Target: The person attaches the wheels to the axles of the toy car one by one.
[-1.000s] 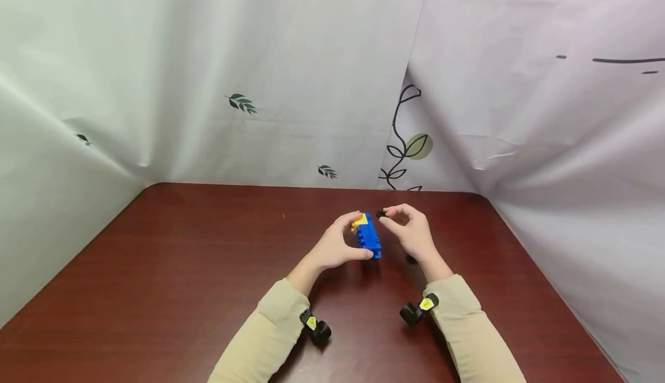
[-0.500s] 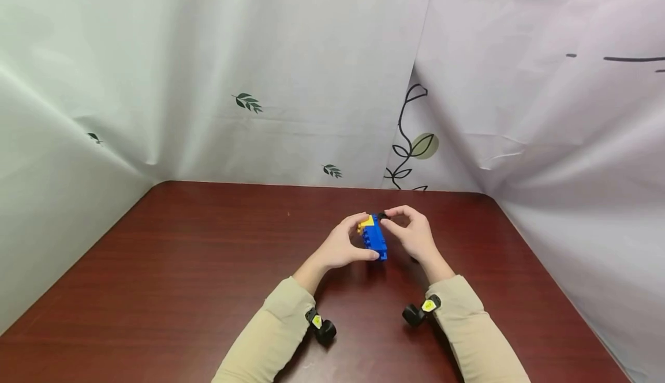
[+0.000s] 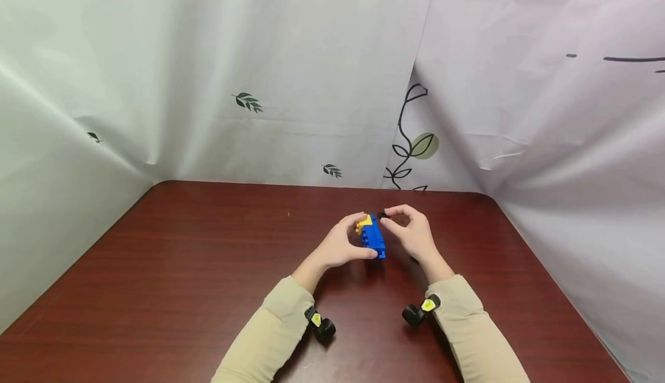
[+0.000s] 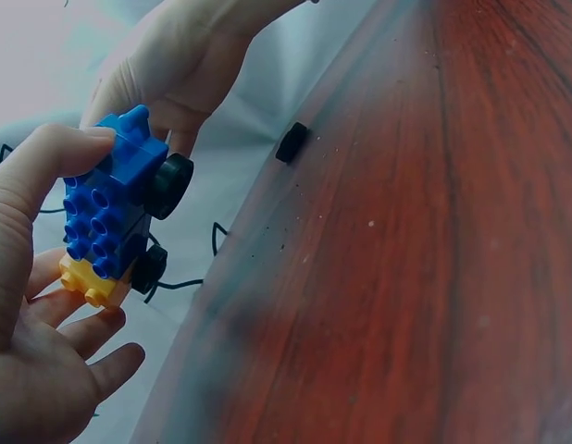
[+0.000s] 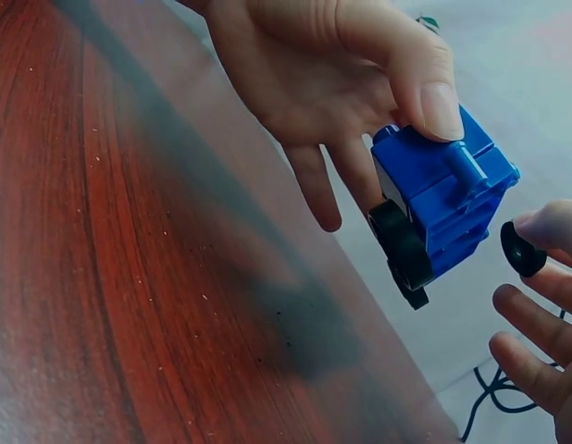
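Note:
My left hand [image 3: 336, 245] grips a small toy car of blue and yellow building blocks [image 3: 373, 238] above the table, thumb at one end and fingers at the other. In the left wrist view two black wheels [image 4: 168, 186] sit along the side of the car facing the table. My right hand [image 3: 414, 237] pinches a loose black wheel [image 5: 524, 250] between thumb and finger. This wheel is held beside the car, with a small gap between them in the right wrist view. Another black wheel [image 4: 292, 142] lies on the table.
The dark red wooden table [image 3: 208, 279] spreads out around both hands. A white printed sheet [image 3: 312, 71] hangs along its far edge and both sides. Black wrist cameras [image 3: 324, 330] are strapped over the sleeves.
The wheel in my right hand came up close to the car half a second ago, and now a small gap shows between them. My left hand has shifted slightly with the car.

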